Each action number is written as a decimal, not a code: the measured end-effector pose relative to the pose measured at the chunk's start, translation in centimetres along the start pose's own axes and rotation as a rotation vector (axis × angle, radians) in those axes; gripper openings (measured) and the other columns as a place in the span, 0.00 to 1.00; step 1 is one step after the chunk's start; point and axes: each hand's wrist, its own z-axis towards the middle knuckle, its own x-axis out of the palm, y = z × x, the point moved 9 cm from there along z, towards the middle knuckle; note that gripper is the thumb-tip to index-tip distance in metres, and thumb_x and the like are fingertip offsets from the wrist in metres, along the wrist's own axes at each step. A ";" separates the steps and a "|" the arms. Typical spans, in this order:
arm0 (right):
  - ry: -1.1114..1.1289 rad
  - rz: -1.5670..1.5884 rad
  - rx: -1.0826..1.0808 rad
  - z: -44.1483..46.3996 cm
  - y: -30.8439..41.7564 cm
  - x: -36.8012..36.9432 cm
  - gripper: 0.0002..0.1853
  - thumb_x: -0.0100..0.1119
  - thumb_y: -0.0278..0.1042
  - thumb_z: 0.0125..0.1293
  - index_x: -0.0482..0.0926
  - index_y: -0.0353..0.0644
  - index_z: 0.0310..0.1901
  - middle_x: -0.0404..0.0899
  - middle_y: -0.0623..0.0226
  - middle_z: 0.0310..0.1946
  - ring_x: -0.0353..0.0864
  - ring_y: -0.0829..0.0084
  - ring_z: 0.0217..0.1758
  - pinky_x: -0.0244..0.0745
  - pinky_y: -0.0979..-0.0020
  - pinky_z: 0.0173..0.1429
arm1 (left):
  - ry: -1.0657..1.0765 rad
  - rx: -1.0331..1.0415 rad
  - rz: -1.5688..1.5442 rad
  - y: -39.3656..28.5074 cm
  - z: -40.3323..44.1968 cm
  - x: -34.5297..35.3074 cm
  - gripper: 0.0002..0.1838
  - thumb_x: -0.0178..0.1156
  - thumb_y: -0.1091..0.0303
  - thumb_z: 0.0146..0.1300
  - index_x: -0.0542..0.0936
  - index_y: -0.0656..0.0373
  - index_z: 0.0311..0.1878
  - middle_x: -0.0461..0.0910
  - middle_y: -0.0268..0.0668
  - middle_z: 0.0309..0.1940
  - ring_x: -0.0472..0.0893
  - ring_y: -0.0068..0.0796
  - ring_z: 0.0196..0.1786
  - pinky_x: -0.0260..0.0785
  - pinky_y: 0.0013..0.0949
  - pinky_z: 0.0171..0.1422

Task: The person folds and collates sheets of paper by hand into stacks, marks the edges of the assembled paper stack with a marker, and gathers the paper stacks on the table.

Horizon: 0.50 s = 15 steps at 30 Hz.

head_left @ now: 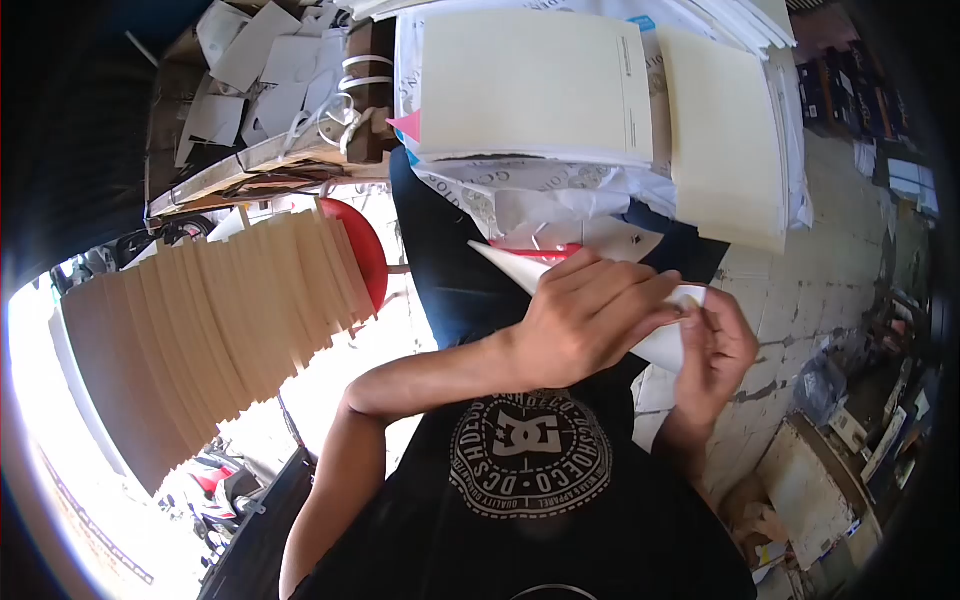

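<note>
A folded white sheet is held between my two hands in front of my chest, its narrow pointed end reaching out to the left. My left hand lies over it with bent fingers, pressing near its upper edge. Around the right end of the sheet, my right hand is closed, thumb and fingers pinching a small folded white flap. A red strip shows just behind the sheet, partly covered by my left fingers.
Cream sheets lie stacked beyond my hands, with another stack to their right. Left is a long row of tan board pieces by a red round seat. A wooden shelf holds paper scraps.
</note>
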 end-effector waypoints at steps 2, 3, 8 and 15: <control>0.033 0.071 0.006 0.4 -0.9 0.9 0.06 0.54 0.18 0.69 0.77 0.27 0.44 0.80 0.66 0.36 0.77 0.84 0.37 0.70 0.83 0.42 | 0.062 -0.007 0.030 0.2 -0.7 -0.1 0.19 0.73 0.65 0.52 0.82 0.63 0.46 0.84 0.33 0.35 0.82 0.26 0.32 0.66 0.31 0.36; 0.080 0.107 0.014 0.5 -1.2 1.3 0.04 0.54 0.18 0.69 0.77 0.28 0.42 0.80 0.67 0.35 0.76 0.86 0.36 0.69 0.84 0.40 | 0.088 -0.001 0.050 0.3 -0.9 -0.2 0.19 0.72 0.64 0.53 0.82 0.63 0.46 0.84 0.33 0.36 0.82 0.26 0.33 0.67 0.32 0.37; 0.143 0.098 0.020 1.0 -1.0 1.8 0.02 0.58 0.19 0.67 0.75 0.32 0.38 0.78 0.69 0.31 0.74 0.87 0.33 0.68 0.83 0.37 | -0.006 -0.079 -0.108 0.8 -0.8 -0.5 0.18 0.75 0.66 0.49 0.84 0.56 0.45 0.81 0.36 0.44 0.81 0.35 0.42 0.69 0.35 0.41; 0.051 -0.524 -0.212 1.7 2.8 -6.0 0.05 0.59 0.26 0.65 0.79 0.32 0.35 0.76 0.63 0.29 0.72 0.72 0.33 0.65 0.74 0.35 | -0.038 -0.012 -0.033 4.2 1.0 -5.7 0.08 0.71 0.67 0.52 0.83 0.53 0.35 0.81 0.31 0.41 0.79 0.33 0.47 0.64 0.39 0.51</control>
